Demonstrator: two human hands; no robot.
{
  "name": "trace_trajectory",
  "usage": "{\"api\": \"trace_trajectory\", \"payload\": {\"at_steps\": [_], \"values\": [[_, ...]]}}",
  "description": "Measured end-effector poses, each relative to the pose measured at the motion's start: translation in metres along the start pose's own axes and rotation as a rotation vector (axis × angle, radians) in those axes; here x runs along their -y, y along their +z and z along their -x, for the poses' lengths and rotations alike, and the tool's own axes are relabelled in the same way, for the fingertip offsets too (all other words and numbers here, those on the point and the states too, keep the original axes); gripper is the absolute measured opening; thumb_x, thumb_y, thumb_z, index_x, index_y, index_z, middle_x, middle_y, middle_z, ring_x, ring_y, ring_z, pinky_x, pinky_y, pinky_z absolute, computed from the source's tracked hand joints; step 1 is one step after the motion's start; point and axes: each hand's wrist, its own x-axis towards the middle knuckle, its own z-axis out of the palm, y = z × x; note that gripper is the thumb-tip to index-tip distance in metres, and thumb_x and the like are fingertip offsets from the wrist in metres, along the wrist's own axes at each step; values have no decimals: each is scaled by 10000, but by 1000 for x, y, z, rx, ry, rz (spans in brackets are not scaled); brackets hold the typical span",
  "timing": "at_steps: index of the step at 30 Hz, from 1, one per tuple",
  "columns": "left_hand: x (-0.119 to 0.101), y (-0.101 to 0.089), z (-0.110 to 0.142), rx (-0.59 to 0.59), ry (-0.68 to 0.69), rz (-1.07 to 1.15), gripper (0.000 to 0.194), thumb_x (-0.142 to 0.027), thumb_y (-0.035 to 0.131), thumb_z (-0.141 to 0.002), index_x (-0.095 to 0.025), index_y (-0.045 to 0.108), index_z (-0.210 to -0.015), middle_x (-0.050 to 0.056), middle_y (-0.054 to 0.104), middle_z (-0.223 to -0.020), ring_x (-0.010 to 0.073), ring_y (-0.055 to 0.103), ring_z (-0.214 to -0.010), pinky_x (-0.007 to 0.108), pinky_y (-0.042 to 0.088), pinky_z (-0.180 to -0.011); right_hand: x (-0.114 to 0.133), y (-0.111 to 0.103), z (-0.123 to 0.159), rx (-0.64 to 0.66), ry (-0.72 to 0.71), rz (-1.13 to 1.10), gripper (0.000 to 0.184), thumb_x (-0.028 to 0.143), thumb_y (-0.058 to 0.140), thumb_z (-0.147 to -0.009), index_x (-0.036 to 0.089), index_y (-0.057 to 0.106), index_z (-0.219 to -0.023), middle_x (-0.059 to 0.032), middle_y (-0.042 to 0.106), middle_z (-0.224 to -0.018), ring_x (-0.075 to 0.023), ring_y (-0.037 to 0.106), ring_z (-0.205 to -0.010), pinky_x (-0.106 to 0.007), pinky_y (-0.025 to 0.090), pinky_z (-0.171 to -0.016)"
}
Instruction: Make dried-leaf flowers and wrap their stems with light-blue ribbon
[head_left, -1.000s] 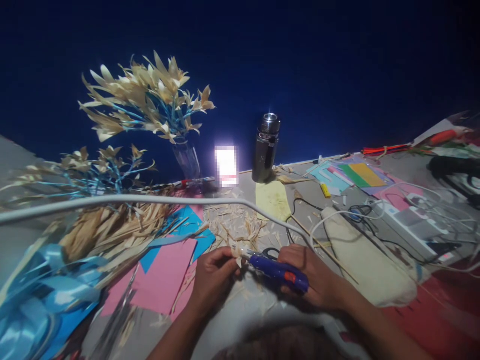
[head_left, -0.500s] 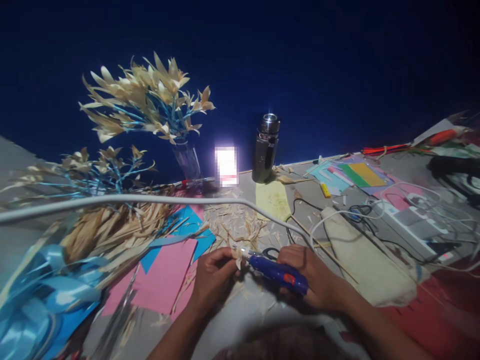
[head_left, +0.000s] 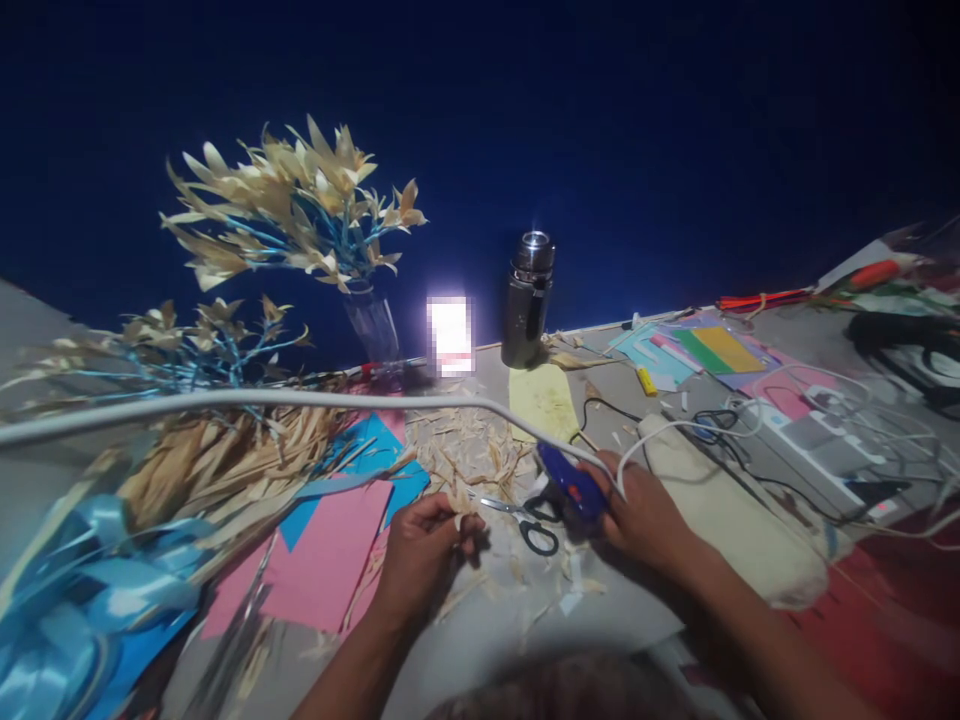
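Blue-bodied, with a small red-orange patch, the handheld tool [head_left: 571,485] is gripped in the right hand [head_left: 646,512], just right of the frame's lower centre. The left hand [head_left: 421,552], left of it, has its fingers closed in a pinch on a pale petal piece [head_left: 459,500] (its lower part is partly hidden by them). Between the hands, scissors [head_left: 540,538] with dark handles lie on the grey surface [head_left: 300,650], among pale scraps [head_left: 469,445].

Pink paper [head_left: 330,555] and blue ribbon [head_left: 112,590] are at the lower left, with dried husks [head_left: 180,465] above them. At the upper left, a clear vase [head_left: 375,325] holds pale flowers [head_left: 292,190] on blue stems. A dark metallic flask [head_left: 526,305] stands upright near the centre, just behind a yellowish sheet [head_left: 544,400]. A white power strip [head_left: 814,455] lies at the right, with cables around it.
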Motion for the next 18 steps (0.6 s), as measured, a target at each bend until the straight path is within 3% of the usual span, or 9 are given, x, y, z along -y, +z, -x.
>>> {"api": "trace_trajectory", "payload": {"at_steps": [2, 4, 7, 9, 11, 14, 18], "values": [[-3, 2, 0, 8, -11, 33, 303, -302, 975, -508, -139, 736, -597, 48, 707, -560, 114, 555, -436, 243, 484, -435, -18, 4, -3, 52, 111, 112, 258, 156, 585, -810, 146, 675, -1052, -137, 685, -960, -273, 624, -877, -355, 472, -787], [-4, 2, 1, 17, -11, 41, 322, -315, 987, -488, -135, 749, -607, 50, 717, -579, 94, 530, -417, 231, 469, -420, -31, 5, -5, 89, 131, 158, 314, 141, 591, -817, 145, 690, -1115, -144, 689, -999, -284, 632, -909, -368, 484, -819], [0, -2, 1, 30, -8, 43, 330, -330, 991, -492, -143, 743, -604, 39, 708, -563, 98, 538, -429, 237, 486, -438, -29, 1, -3, -2, 81, 146, 362, 141, 573, -852, 170, 702, -1189, -167, 693, -1121, -310, 646, -982, -412, 494, -873], [3, -4, 1, 31, -5, 30, 334, -330, 993, -496, -147, 732, -593, 36, 705, -557, 106, 561, -451, 237, 500, -461, -11, -1, -1, -149, 44, 73, 309, 165, 574, -879, 185, 722, -1150, -176, 687, -1196, -332, 640, -1050, -452, 489, -916], [4, -5, 1, 33, 3, -2, 336, -319, 995, -501, -146, 717, -572, 37, 703, -552, 114, 585, -467, 229, 499, -470, 19, 0, -1, -256, -8, -106, 207, 169, 560, -936, 203, 735, -1042, -134, 725, -1080, -287, 659, -1000, -419, 500, -905], [3, -4, 2, 63, 18, -37, 326, -307, 987, -521, -147, 704, -546, 35, 699, -549, 124, 588, -452, 236, 497, -451, 66, 8, -7, -166, -87, -550, 151, 186, 577, -986, 210, 726, -997, -72, 742, -934, -205, 686, -874, -312, 530, -797], [1, -6, 2, 97, 64, -89, 299, -298, 973, -534, -152, 712, -542, 27, 687, -526, 132, 580, -449, 242, 496, -446, 102, 20, -20, -201, -31, -766, 146, 196, 616, -990, 205, 739, -911, -40, 731, -829, -170, 674, -776, -274, 506, -722]]}}
